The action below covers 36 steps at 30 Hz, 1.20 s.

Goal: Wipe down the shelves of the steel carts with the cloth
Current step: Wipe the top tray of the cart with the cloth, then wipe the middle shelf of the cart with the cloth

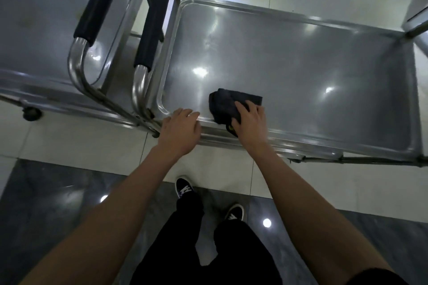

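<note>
Two bare hands at work, seen from above. Right hand [249, 120]: fingers spread and slightly bent, pressing down on a dark cloth [229, 105] bunched on the top shelf [301, 65] of the right-hand steel cart, close to the shelf's near rim, at about 7 o'clock on the tray. A small yellow tag peeks out under the heel of the palm. Left hand [181, 126]: fingers together, loosely bent over the near rim just beside the shelf's rounded corner, resting there and gripping nothing that shows; well clear of the cloth at its 9 o'clock. Black foam-sleeved push handle [154, 22] rises at the shelf's 9 o'clock. Second steel cart [41, 18] with a like handle stands just left, nested close. Dark sneakers [184, 188] on glossy tile at 6 o'clock.
</note>
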### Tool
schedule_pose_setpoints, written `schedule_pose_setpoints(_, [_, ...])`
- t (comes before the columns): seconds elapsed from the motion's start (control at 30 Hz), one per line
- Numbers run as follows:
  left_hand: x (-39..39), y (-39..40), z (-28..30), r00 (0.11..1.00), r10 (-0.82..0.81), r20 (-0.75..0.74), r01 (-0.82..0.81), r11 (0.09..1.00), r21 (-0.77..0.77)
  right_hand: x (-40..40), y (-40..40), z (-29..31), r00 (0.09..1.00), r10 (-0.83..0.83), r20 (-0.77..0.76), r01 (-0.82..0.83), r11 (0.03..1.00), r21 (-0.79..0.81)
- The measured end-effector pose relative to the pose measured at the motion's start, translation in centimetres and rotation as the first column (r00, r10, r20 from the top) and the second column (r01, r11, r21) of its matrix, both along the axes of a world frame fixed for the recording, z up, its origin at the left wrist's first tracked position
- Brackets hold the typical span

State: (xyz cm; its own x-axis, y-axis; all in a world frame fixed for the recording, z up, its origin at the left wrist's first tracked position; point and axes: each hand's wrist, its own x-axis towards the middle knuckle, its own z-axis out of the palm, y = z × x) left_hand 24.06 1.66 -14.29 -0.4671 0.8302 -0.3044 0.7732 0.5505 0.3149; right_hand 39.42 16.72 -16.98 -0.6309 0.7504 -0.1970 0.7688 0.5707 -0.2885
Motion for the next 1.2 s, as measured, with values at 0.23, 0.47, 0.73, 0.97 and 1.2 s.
schedule_pose_setpoints(0.23, [5.7, -2.9, 1.0, 0.999, 0.036, -0.027, -0.036, 0.999, -0.005, 4.2, -0.4, 1.4, 0.980, 0.098, -0.173, -0.108, 0.993, -0.052])
schedule_pose_setpoints(0.47, [11.7, -5.9, 1.4, 0.997, 0.071, -0.020, -0.070, 0.997, 0.042, 11.5, -4.8, 1.9, 0.930, -0.026, -0.367, -0.032, 0.988, -0.151])
schedule_pose_setpoints(0.73, [11.8, -9.6, -1.5, 0.997, 0.073, 0.025, -0.073, 0.997, -0.004, 12.9, -10.0, -1.3, 0.921, -0.059, -0.386, -0.016, 0.982, -0.189])
schedule_pose_setpoints(0.97, [7.5, -13.7, -8.3, 0.993, 0.028, 0.110, -0.028, 1.000, 0.005, 10.8, -14.5, -7.8, 0.931, -0.138, -0.338, 0.078, 0.979, -0.186])
schedule_pose_setpoints(1.2, [2.9, -13.5, -15.6, 0.998, -0.048, 0.045, 0.047, 0.998, 0.030, 6.7, -15.3, -15.2, 0.917, -0.204, -0.342, 0.143, 0.970, -0.194])
